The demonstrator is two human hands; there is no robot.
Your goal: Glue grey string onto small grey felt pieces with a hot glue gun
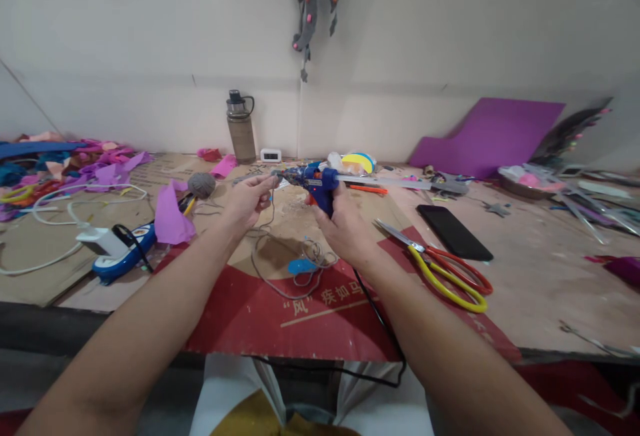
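Note:
A blue hot glue gun [320, 186] is gripped in my right hand [345, 219], its nozzle pointing left and a long clear glue stick [385, 181] sticking out of its back. My left hand [251, 199] is closed in a pinch at the nozzle, with grey yarn [273, 213] hanging from its fingertips. A small greyish piece seems to be between those fingers, too small to make out. Below, the yarn lies in loose loops around a blue scrap [302, 266] on the red and brown cardboard [240, 316].
Red-and-yellow-handled scissors [445, 269] and a black phone [454, 232] lie to the right. At left are a power strip [125, 254], a grey yarn ball [201, 185] and felt scraps [110, 169]. A bottle [241, 131] stands behind. The gun's black cable [373, 303] drops over the front edge.

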